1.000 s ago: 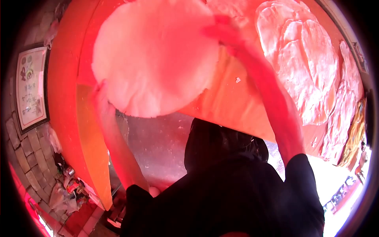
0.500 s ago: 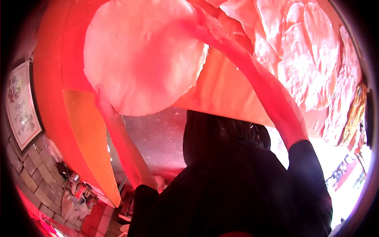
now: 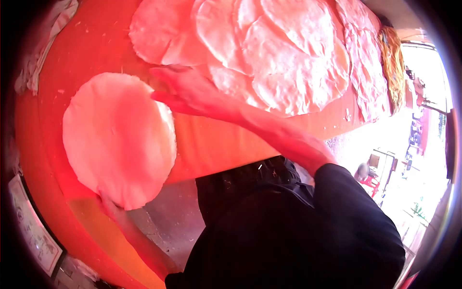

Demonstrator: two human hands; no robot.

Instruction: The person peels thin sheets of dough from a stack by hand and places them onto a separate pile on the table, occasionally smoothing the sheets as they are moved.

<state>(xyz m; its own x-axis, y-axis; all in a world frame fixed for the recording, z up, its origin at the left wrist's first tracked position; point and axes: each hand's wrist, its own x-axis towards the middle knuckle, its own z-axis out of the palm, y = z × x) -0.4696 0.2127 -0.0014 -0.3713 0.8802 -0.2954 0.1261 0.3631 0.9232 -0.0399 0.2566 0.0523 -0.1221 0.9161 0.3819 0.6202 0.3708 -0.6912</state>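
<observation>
A round dough sheet (image 3: pixel 120 139) sits at the left over the near edge of an orange-red table (image 3: pixel 211 139) bearing overlapping dough sheets (image 3: pixel 293 62), its lower rim at the left hand (image 3: pixel 109 207), whose finger state I cannot tell, its right edge beside the right hand (image 3: pixel 180 89), fingers parted.

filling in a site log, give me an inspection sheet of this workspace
Surface: orange-red table, small pale specks on it
Job's things: round pale sheet, its lower part reaching past the table edge; overlapping pale sheets to the right
Clutter: crinkled pale strip and yellow bundle toward the far right
Grips: left grip at the sheet's lower edge, partly hidden; right grip near its upper right edge, contact unclear
Cables: nothing seen
Surroundings: framed panel lower left; bright area right
</observation>
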